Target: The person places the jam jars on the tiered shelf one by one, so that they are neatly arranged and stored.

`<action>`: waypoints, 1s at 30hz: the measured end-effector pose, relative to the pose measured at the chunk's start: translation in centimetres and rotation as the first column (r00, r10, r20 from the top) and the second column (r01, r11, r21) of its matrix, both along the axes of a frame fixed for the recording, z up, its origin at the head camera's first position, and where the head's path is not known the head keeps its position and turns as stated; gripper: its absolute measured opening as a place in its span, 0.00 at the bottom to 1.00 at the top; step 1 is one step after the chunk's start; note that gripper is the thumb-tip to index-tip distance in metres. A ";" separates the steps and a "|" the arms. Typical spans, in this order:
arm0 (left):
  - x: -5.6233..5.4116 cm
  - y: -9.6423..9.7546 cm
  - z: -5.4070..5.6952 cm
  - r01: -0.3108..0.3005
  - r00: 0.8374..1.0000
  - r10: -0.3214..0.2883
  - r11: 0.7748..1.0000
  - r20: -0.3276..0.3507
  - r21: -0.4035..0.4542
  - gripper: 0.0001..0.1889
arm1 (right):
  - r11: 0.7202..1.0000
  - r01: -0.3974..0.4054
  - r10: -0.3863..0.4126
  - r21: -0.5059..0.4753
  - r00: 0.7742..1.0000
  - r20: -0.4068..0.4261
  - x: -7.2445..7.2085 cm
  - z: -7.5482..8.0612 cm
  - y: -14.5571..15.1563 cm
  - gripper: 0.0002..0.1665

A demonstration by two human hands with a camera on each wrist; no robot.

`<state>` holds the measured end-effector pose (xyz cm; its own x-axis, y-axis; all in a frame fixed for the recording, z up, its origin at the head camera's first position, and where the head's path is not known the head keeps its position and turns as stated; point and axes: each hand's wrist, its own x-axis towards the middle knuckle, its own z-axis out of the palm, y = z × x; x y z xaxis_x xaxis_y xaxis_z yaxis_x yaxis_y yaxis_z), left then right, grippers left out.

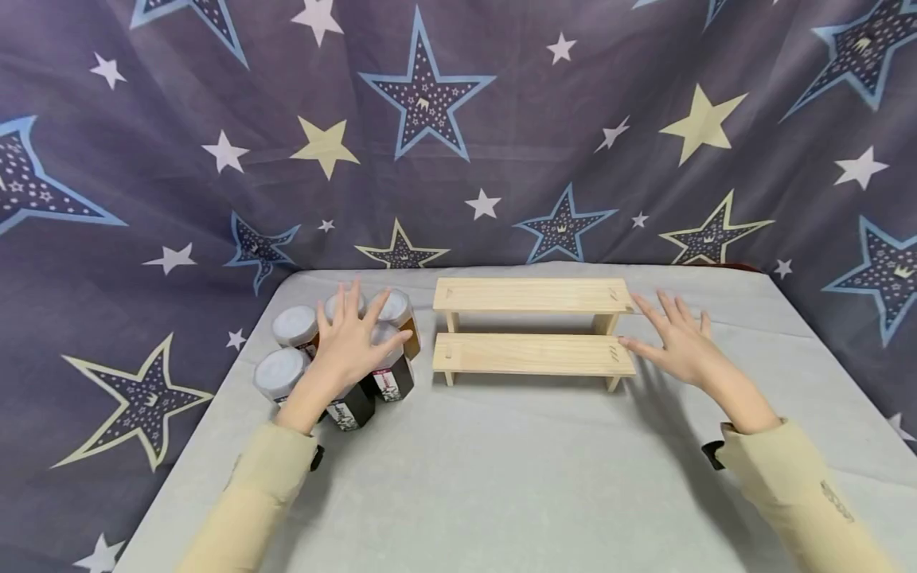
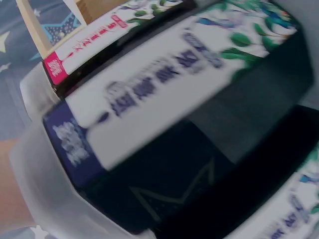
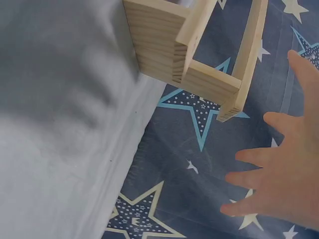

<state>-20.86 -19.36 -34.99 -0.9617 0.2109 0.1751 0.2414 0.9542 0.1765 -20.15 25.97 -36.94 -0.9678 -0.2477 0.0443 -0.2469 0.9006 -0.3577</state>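
My left hand [image 1: 347,344] hovers with spread fingers over a cluster of several jars with whitish lids on the left of the table. Close up in the left wrist view, a dark jar [image 2: 154,94] carries a white and purple label with green leaves; beside it lies a jar with a pink-marked label [image 2: 94,40]. To the right, a two-step wooden shelf [image 1: 530,353] stands in the middle of the table. My right hand [image 1: 680,344], fingers spread and holding nothing, is just off the shelf's right end; the right wrist view shows the hand [image 3: 284,172] apart from the wood.
A pale grey cloth covers the table [image 1: 501,477]. Behind and at both sides hangs a dark curtain [image 1: 272,87] printed with stars. One lidded jar [image 1: 279,372] stands at the front left of the cluster, and another jar [image 1: 401,314] is nearest the shelf.
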 end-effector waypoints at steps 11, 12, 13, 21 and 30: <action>1.6 -3.3 -0.1 -0.028 0.996 0.040 0.988 -0.078 0.154 0.40 | 0.985 0.025 -0.007 -0.172 0.995 0.104 0.1 -1.4 0.7 0.46; 1.8 -3.6 -0.1 -0.025 0.995 0.041 0.985 -0.089 0.171 0.39 | 0.981 0.026 -0.003 -0.193 0.993 0.117 0.0 -1.6 0.8 0.46; 1.9 -3.9 -0.2 -0.021 0.994 0.040 0.982 -0.100 0.189 0.38 | 0.977 0.027 0.001 -0.210 0.991 0.130 -0.1 -1.8 0.9 0.46; 3.1 -6.3 -1.2 0.015 0.972 0.061 0.948 -0.228 0.317 0.31 | 0.948 0.000 0.054 -0.318 0.986 0.159 -0.3 -3.2 1.4 0.39; 4.2 -8.7 -1.6 0.016 0.967 0.090 0.911 -0.237 0.411 0.25 | 0.902 -0.036 0.103 -0.430 0.986 0.134 -0.7 -4.2 1.1 0.31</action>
<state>-16.67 -28.03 -36.54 -0.8828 0.0351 0.4685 0.2930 0.8207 0.4905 -20.89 27.05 -41.19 -0.9523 -0.3047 0.0162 -0.2165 0.6372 -0.7397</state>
